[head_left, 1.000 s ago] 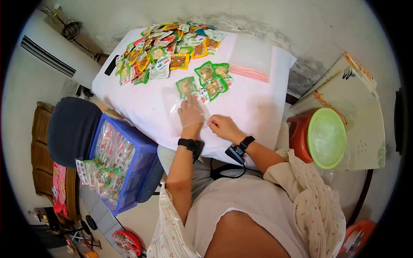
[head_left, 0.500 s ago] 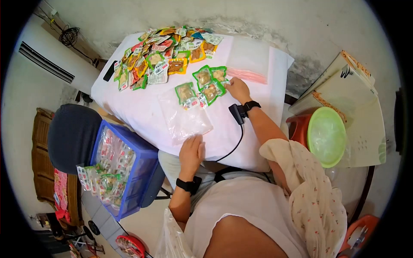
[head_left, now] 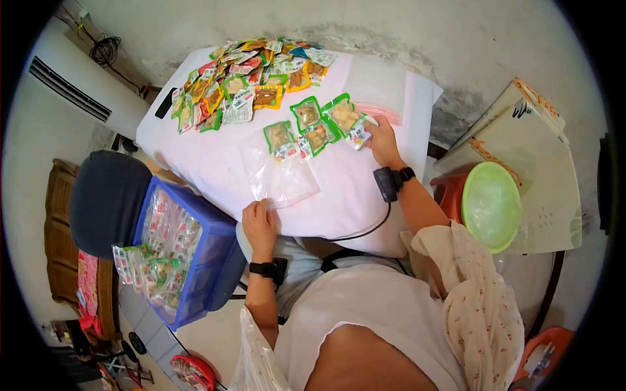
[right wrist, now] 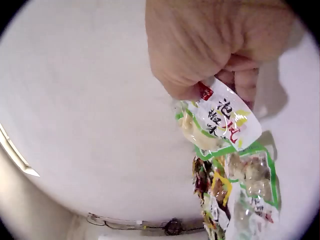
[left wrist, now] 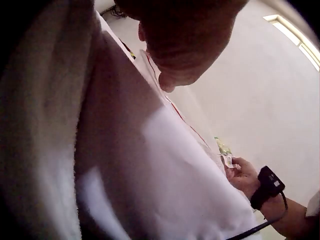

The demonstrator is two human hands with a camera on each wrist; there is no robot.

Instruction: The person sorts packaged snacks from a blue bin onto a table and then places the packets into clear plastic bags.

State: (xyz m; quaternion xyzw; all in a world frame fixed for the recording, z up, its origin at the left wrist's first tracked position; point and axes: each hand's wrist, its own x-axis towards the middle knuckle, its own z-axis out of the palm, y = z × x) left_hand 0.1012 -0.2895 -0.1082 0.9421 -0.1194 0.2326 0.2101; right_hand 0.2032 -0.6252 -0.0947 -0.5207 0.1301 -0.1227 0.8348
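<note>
My right hand [head_left: 385, 144] pinches the white printed end of a green-edged snack packet [head_left: 344, 116], which is tilted up above the table in the right wrist view. Left of it lie more green-edged snack packets [head_left: 319, 137]. One packet [head_left: 279, 135] overlaps the far end of a clear plastic bag [head_left: 287, 182] lying flat. At the near left corner of that bag, my left hand [head_left: 260, 225] pinches its edge with curled fingers. From the left wrist, the bag's thin red line [left wrist: 180, 115] runs away from the thumb.
A heap of mixed snack packets [head_left: 254, 72] covers the table's far left, beside a black phone [head_left: 166, 103]. A stack of clear bags [head_left: 375, 88] lies far right. Left of the table stands a blue crate [head_left: 195, 260] of filled bags; at right, a green basin [head_left: 492, 207].
My left hand came out of the clear bag and moved to its near left corner. The right hand left the bag, reached to the packets and drew one up and rightward.
</note>
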